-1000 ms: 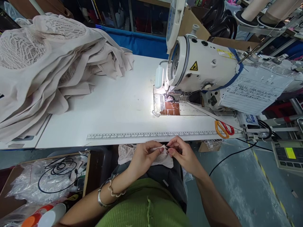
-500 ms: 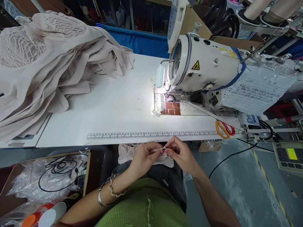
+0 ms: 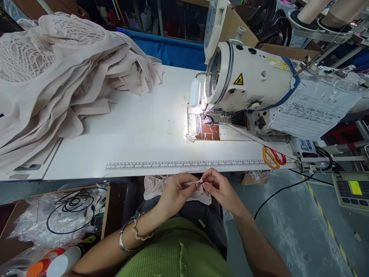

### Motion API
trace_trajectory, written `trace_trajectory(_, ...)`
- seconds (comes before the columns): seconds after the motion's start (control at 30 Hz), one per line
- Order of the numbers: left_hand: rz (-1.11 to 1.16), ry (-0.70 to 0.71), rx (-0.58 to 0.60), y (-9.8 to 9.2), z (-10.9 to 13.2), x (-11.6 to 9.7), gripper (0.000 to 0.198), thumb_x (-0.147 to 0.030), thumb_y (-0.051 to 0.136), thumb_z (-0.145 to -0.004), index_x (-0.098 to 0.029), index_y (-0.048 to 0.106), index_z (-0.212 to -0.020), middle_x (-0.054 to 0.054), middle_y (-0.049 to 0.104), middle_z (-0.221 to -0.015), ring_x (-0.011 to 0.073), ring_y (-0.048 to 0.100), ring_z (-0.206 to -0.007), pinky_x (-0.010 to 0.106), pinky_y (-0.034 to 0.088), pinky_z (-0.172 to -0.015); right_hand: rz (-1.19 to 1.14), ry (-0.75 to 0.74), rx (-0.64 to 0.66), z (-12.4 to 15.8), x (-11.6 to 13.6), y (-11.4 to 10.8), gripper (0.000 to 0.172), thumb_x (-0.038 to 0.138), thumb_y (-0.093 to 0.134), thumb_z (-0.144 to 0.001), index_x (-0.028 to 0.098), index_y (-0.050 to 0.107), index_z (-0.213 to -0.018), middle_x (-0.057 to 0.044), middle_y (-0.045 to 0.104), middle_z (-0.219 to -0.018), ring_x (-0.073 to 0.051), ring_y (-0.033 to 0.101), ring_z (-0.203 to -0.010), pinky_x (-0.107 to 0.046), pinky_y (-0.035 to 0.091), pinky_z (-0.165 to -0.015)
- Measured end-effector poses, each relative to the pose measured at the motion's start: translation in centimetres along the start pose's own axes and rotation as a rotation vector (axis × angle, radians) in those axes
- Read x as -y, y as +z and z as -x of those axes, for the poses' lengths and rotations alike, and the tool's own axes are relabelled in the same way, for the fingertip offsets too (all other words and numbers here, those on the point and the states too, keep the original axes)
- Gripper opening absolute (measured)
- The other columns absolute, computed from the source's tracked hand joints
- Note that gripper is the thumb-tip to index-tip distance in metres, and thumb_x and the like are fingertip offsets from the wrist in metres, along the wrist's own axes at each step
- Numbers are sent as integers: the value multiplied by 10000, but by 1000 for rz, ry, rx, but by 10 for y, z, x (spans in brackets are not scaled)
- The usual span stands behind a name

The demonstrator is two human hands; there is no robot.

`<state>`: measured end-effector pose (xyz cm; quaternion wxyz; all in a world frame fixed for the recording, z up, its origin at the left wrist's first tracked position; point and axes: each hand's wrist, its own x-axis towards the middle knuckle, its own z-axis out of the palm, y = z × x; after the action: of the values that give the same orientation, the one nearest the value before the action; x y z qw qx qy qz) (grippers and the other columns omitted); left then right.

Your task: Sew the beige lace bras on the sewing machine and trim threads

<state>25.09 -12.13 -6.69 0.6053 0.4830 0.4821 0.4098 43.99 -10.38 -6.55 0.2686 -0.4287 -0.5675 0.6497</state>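
Forearms (image 3: 253, 238) slanting inward from the lower edge, your bare left hand (image 3: 175, 192) and bare right hand (image 3: 221, 191) nearly touching at the frame's lower centre, both pinching pale beige lace-patterned fabric (image 3: 152, 186) there.

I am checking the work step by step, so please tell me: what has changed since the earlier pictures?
The right hand has its fingertips slightly further left, nearer the left hand; both stay at the light garment, nothing visibly let go. The fabric pile and scissors stayed put.
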Motion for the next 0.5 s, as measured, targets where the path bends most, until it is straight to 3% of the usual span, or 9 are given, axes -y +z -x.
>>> trace_trajectory(0.2,8,-20,-13,1,0,1,228,-352,679,-831,-154,772,-768,52,702,-724,148,595,-643,229,463,-594,50,8,-78,0,1,4,340,556,613,-958,222,560,-924,31,534,-683,-116,471,-596,-245,356,-556)
trace_trajectory(0.37,-72,43,-49,1,1,-1,209,-334,661,-843,-182,785,-771,54,746,-755,178,642,-732,257,492,-692,-52,-16,-166,-3,-4,3,464,683,558,-934,219,566,-928,69,399,-597,-109,367,-533,-251,321,-528)
trace_trajectory(0.5,-93,28,-84,0,2,0,189,-333,652,-850,-189,769,-818,54,767,-797,191,678,-779,260,502,-709,32,-29,-194,0,-1,1,490,695,548,-926,209,590,-893,26,477,-700,-119,409,-596,-260,345,-566)
